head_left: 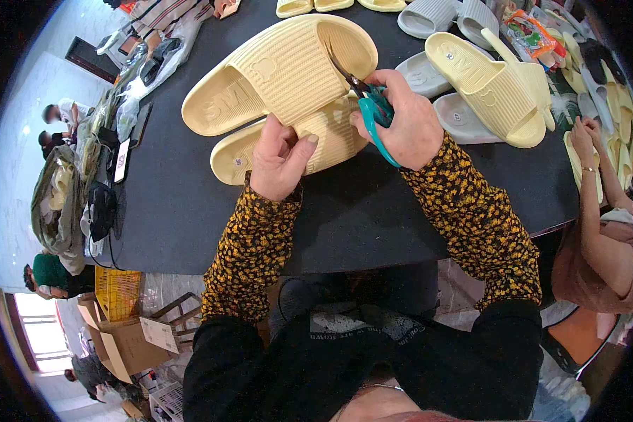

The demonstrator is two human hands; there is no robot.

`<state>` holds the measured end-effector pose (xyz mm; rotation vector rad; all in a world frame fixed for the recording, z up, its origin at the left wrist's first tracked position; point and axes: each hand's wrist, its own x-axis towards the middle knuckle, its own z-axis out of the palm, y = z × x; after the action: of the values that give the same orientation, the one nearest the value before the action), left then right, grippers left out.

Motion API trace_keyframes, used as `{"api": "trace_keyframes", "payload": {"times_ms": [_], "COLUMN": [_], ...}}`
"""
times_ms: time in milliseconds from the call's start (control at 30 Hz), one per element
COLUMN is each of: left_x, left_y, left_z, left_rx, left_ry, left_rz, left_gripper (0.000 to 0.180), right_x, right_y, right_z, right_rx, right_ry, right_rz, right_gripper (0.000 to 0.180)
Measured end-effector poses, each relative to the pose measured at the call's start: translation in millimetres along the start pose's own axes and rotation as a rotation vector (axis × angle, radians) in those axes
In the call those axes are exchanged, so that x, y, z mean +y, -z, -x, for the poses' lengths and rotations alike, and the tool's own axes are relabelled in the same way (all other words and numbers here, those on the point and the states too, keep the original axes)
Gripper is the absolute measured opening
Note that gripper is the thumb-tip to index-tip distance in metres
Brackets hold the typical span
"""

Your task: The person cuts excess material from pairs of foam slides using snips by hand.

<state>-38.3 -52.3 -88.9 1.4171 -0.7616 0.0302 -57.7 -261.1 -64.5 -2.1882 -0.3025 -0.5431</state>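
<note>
My left hand (278,160) is closed on a pale yellow slide slipper (288,74), its fingers at the near edge of the strap and the thumb bent in front. Partly beneath that one lies a second yellow slipper (334,135), with a small round sticker on its footbed. Scissors (377,111) with teal handles are gripped in my right hand (413,125). Their dark blades point up and left, over the toe opening of the upper slipper. Whether the blade tips touch the slipper I cannot tell.
Grey slippers (464,119) and a stack of yellow slippers (482,88) lie right on the dark table (183,218). A co-worker (605,239) handles a slipper at the right edge. A phone (122,160) and plastic bags (128,116) lie left; a cardboard box (130,344) stands below.
</note>
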Motion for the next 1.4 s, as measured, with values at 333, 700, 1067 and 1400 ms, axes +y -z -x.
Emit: {"api": "trace_keyframes", "payload": {"times_ms": [333,700,1067,1400], "left_x": [2,2,6,3], "left_y": [3,4,8,23], "left_z": [1,2,-14,-12], "left_rx": [-0.041,-0.018,0.214,0.173], "left_ry": [0.007,0.073,0.182,0.434], "left_rz": [-0.102,-0.045,0.283,0.281], "left_gripper": [0.05,0.053,0.06,0.057], "right_x": [-4,5,25,36], "right_y": [5,-1,-6,-15], "right_z": [-1,-2,-6,-6], "right_rx": [0.032,0.087,0.043,-0.006], "right_ry": [-0.004,0.085,0.078,0.047], "right_rz": [0.017,0.049,0.028,0.064], "right_gripper": [0.047,0.041,0.04,0.041]}}
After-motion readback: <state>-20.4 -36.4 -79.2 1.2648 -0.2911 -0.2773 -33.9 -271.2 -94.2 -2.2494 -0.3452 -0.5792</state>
